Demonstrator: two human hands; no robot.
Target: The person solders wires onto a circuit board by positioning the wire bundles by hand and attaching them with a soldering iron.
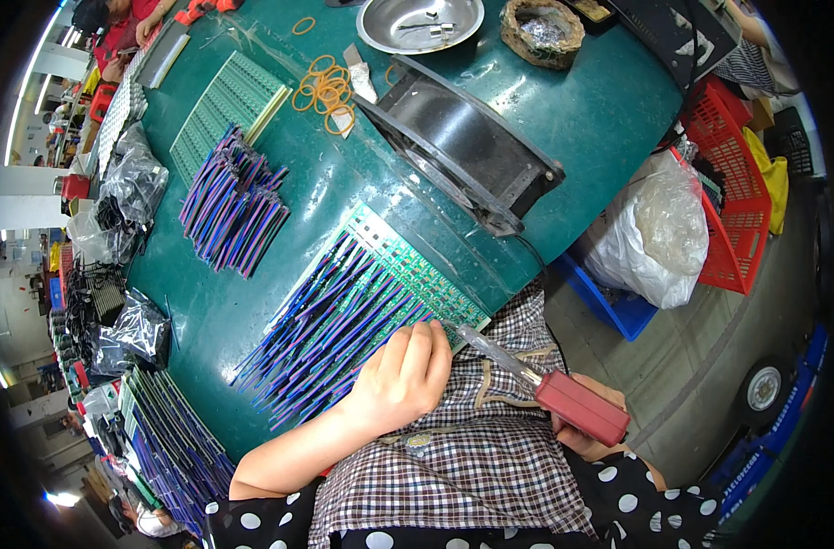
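My right hand (581, 437) is wrapped round the red handle of a soldering gun (581, 407). The gun's long pale barrel points up and left, its tip at the right edge of a green circuit board panel (417, 267). Rows of blue, purple and black wires (321, 334) lie across this panel and stick out past its lower left side. My left hand (403, 373) has its fingers curled and pinched at the panel, close to the gun's tip. What sits between those fingertips is hidden.
A black fan (472, 137) stands just beyond the panel. Farther left are a wire bundle (234, 206), stacked panels (225, 110) and rubber bands (325, 87). A metal bowl (408, 37) and a rough round dish (542, 35) sit at the back. Red crates (742, 210) stand off the table's right.
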